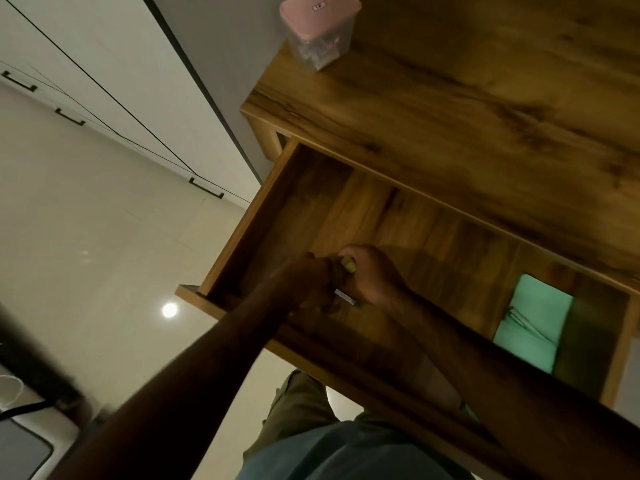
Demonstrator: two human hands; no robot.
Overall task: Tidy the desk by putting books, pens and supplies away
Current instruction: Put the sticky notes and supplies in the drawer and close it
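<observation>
Far left there's only pale floor (104, 237) and a cabinet with black handles (206, 187), nothing in play. Now the open wooden drawer (239, 223), pulled out from under the tabletop (485, 81), and both hands are down inside its wide left compartment. The left hand (308, 282) is curled, knuckles up, pressed against the right one; it's dark and blurred, so I can't tell whether it really grips anything. Between them are the pens (348, 265): a yellow-green end pokes out on the far side and a pale end on the near side, so the long axis runs front to back in the drawer. The right hand (375, 277) is wrapped round them, fingers closed. My read: they only need setting down, and bare drawer bottom lies just beyond the knuckles with nothing blocking. A pink-lidded clear container (320, 32) sits at the tabletop's corner. Further right, past a divider, a green pouch (533, 323) lies in its own compartment, well apart.
</observation>
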